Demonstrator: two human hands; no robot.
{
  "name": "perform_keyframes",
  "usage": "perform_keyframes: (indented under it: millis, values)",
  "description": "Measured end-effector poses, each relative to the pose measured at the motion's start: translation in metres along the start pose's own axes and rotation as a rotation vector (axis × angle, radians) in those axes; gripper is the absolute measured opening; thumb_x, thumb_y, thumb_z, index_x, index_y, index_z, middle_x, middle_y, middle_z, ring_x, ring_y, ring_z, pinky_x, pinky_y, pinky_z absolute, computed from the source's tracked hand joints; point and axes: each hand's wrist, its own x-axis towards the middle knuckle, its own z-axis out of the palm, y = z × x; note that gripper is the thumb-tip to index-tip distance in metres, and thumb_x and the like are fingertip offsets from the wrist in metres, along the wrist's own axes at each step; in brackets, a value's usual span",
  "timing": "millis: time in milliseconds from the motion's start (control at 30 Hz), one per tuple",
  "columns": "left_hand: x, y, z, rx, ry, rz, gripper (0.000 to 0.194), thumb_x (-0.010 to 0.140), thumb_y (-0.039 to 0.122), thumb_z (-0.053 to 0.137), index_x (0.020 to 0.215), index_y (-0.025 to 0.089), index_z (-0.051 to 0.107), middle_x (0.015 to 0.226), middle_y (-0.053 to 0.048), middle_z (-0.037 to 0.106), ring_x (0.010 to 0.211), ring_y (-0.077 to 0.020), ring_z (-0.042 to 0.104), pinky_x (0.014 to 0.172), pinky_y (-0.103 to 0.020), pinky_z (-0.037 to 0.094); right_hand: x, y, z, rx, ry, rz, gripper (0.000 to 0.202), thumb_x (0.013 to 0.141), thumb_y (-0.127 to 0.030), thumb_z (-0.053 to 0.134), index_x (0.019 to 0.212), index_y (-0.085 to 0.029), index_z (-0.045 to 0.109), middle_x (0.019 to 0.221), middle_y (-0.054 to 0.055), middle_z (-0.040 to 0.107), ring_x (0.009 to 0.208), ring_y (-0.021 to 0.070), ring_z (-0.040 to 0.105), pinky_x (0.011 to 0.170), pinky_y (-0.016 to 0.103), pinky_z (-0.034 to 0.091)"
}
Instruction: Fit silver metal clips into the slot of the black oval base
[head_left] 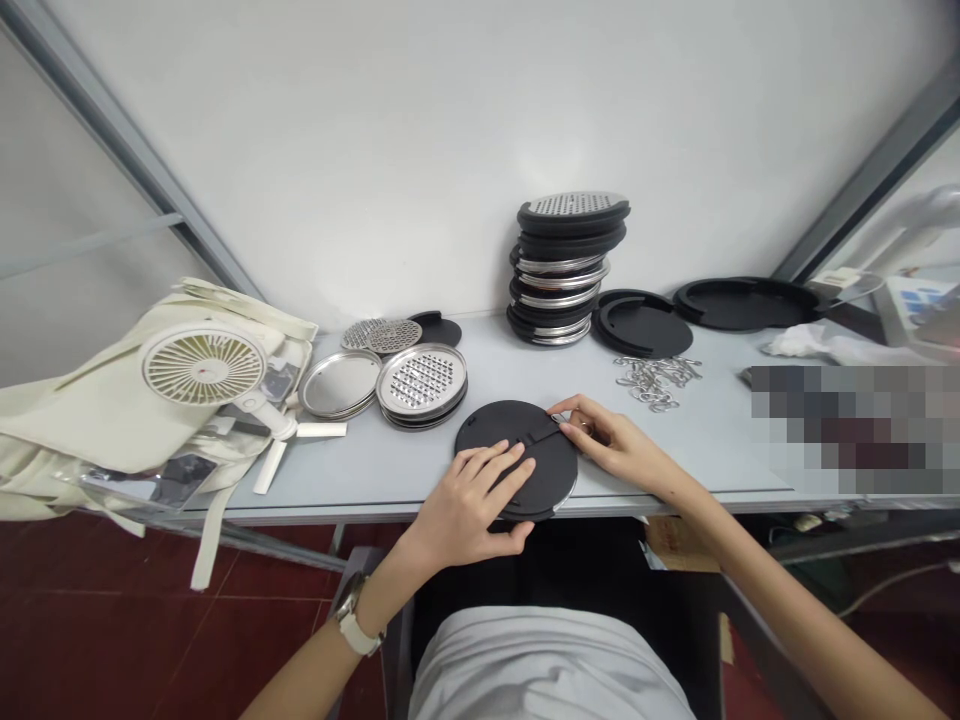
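Observation:
A round black disc [487, 425] lies at the front edge of the grey table, with a thin metal rim showing at its lower right. My left hand [476, 500] rests on the disc with its fingers spread. At the disc's upper right edge, my right hand [600, 440] pinches a small metal clip [558, 418] between thumb and forefinger. Several similar metal clips [656, 380] lie in a loose pile further right. A tall stack of black and silver discs [559, 280] stands behind, a perforated plate on top.
Left of the disc are a stack with a grater plate [421, 380], plain metal discs [340, 383] and perforated plates [394, 336]. A white fan [204, 367] lies on a cream bag [112, 400]. Black round trays [645, 322] sit at the back right, near white plastic [802, 341].

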Motion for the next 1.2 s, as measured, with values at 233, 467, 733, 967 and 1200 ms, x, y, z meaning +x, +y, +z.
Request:
perform_keyframes:
  millis: [233,467,733,967,1200]
  values:
    - [-0.0005,-0.0003,0.0008,-0.008,-0.007,-0.001,0.059,0.083,0.036,0.051,0.137,0.014,0.042,0.140,-0.011,0.046,0.132,-0.0272,0.037,0.104,-0.043,0.036,0.0001,0.0016,-0.0005,0.001,0.008,0.005,0.034,0.091,-0.049,0.044,0.111,-0.023,0.055,0.063,-0.004,0.048,0.055,0.0134,0.042,0.053,0.025,0.036]
    - [-0.0004,0.0000,0.0005,-0.006,-0.003,0.003,0.059,0.083,0.036,0.051,0.137,0.014,0.042,0.140,-0.011,0.046,0.132,-0.0278,0.038,0.103,-0.043,0.036,-0.0003,-0.0007,-0.0009,0.004,-0.003,0.010,0.033,0.092,-0.048,0.043,0.111,-0.024,0.054,0.062,-0.004,0.046,0.054,0.0134,0.040,0.053,0.025,0.034]
    - [-0.0006,-0.0001,0.0010,-0.009,0.001,-0.001,0.058,0.083,0.036,0.051,0.136,0.014,0.042,0.140,-0.011,0.046,0.132,-0.0274,0.038,0.104,-0.043,0.035,-0.0004,-0.0012,-0.0003,0.004,0.036,0.006,0.031,0.092,-0.049,0.042,0.100,-0.022,0.056,0.065,-0.002,0.053,0.055,0.0132,0.043,0.054,0.025,0.035]
    - [0.0001,0.0000,-0.0002,-0.004,0.003,0.002,0.059,0.083,0.036,0.052,0.136,0.014,0.042,0.139,-0.011,0.047,0.132,-0.0273,0.038,0.104,-0.043,0.037,-0.0004,0.0040,0.0011,0.042,0.081,0.011,0.027,0.092,-0.046,0.046,0.105,-0.023,0.050,0.061,-0.006,0.045,0.055,0.0126,0.043,0.055,0.024,0.037]
    - [0.0003,-0.0006,0.0004,-0.004,0.001,0.005,0.059,0.083,0.036,0.051,0.136,0.014,0.042,0.139,-0.012,0.047,0.132,-0.0272,0.038,0.103,-0.043,0.037,0.0007,0.0079,0.0016,0.069,0.079,-0.020,0.022,0.093,-0.042,0.047,0.092,-0.022,0.055,0.080,0.001,0.060,0.072,0.0159,0.055,0.065,0.027,0.044]
